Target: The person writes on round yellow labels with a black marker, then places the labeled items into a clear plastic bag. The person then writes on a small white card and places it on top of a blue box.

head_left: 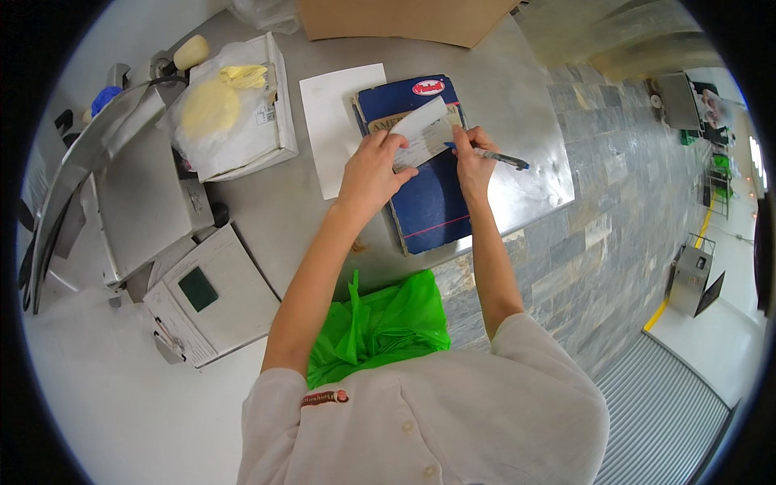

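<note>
A dark blue hardcover book (pixel 436 202) lies on the metal table, with a small pad of printed slips (pixel 426 145) on top of it. My left hand (pixel 370 171) is closed at the pad's left side, thumb and fingers pinching a raised white leaf. In my right hand (pixel 474 166) is a pen (pixel 509 160), its blue end pointing out to the right. The right hand's fingertips rest at the pad's right edge. A white sheet (pixel 327 121) lies flat beside the book, partly under it.
To the left stands a white box (pixel 279 109) with plastic-wrapped yellow items (pixel 210 105). A clipboard (pixel 194 323) with papers and a metal machine (pixel 129 202) are nearer left. A cardboard box (pixel 404 20) sits at the back. Green plastic bags (pixel 388 323) hang by the table's front edge.
</note>
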### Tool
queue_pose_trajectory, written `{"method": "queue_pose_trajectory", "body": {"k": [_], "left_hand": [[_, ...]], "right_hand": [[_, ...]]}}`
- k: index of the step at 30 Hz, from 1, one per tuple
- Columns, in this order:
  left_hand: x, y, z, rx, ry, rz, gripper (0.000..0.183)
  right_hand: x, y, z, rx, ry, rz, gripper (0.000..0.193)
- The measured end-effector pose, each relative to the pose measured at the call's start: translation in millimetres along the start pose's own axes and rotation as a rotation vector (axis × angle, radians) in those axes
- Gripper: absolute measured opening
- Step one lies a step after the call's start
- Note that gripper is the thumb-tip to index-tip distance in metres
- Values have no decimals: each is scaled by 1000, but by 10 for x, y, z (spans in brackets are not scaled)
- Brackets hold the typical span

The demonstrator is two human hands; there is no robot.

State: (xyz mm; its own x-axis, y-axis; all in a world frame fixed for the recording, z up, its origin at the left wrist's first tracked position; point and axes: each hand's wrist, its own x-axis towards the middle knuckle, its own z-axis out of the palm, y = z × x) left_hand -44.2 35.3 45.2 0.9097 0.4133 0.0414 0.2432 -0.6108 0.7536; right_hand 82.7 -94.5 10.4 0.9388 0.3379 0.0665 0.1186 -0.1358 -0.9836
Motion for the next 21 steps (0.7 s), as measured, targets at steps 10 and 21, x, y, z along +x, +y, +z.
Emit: {"method": "queue_pose_trajectory", "body": {"k": [10,21], "left_hand": [[-30,30,104,85,60,21,40],[-35,47,114,95,60,-3,41]], "right_hand": [[-26,39,31,-18,-12,42,27],[-7,68,18,-100,-13,-23,26]]}}
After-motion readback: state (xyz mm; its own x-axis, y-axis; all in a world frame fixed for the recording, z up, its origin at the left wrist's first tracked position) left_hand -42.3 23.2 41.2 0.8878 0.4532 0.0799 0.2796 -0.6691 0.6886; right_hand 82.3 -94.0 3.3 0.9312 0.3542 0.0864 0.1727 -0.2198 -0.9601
